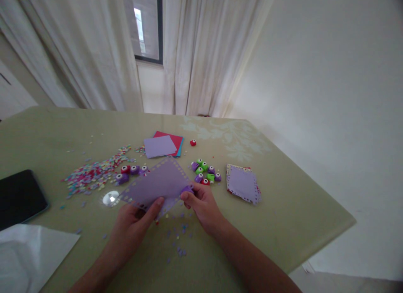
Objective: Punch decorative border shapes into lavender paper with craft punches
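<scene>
My left hand (137, 219) pinches the lower edge of a lilac paper sheet (160, 181), thumb on top. Rows of small punched holes run along the sheet's edges. At its right edge, my right hand (203, 202) is closed on a small purple craft punch (187, 189), mostly covered by the fingers. Just beyond that hand is a cluster of green, purple and red craft punches (204, 171). More purple and red punches (134, 170) sit left of the sheet, partly hidden by it. Lilac paper bits (180, 252) lie scattered below the hands.
Colourful confetti (97, 173) is heaped on the left. Uncut lilac, red and blue paper (160, 147) lies at the back, near a lone red punch (193, 142). Hole-edged sheets (243, 184) are stacked right. A dark phone (20, 198) and white paper (34, 255) lie left.
</scene>
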`<control>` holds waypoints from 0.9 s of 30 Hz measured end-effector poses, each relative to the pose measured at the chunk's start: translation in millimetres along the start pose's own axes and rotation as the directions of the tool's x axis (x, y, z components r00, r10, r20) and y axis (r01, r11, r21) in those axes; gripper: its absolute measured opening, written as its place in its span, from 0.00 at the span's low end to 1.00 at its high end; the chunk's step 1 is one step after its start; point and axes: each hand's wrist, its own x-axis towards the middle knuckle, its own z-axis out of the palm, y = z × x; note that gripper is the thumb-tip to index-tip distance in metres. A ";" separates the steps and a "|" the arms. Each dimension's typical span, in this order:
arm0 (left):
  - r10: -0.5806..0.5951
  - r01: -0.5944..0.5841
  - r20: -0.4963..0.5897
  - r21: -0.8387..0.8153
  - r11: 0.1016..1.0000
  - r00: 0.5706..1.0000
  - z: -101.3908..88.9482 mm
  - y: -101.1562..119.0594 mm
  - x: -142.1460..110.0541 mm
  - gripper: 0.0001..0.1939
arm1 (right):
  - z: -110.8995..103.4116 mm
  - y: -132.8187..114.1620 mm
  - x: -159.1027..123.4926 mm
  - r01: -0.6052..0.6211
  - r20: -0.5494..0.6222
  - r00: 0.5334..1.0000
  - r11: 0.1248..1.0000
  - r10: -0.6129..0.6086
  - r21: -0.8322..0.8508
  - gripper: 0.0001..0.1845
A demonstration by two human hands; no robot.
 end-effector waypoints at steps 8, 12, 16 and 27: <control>-0.003 0.003 -0.015 -0.010 1.000 1.000 -0.6 -4.8 0.2 0.20 | -1.5 7.2 5.2 -0.071 -0.014 0.997 0.989 0.073 0.128 0.36; -0.010 0.011 -0.056 0.015 1.000 0.998 -4.8 -10.8 0.9 0.24 | -13.4 -2.5 12.0 0.072 -0.182 0.983 0.977 -0.035 0.199 0.33; 0.002 -0.002 -0.069 -0.004 1.000 0.998 -6.2 -10.6 1.7 0.25 | -34.4 -15.3 18.9 0.150 -0.365 0.916 0.986 -0.165 -0.068 0.24; 0.069 -0.056 0.102 -0.116 0.992 0.992 15.4 -22.1 -11.5 0.23 | -82.0 -0.7 32.6 0.118 -0.141 0.879 0.493 -0.457 -0.862 0.12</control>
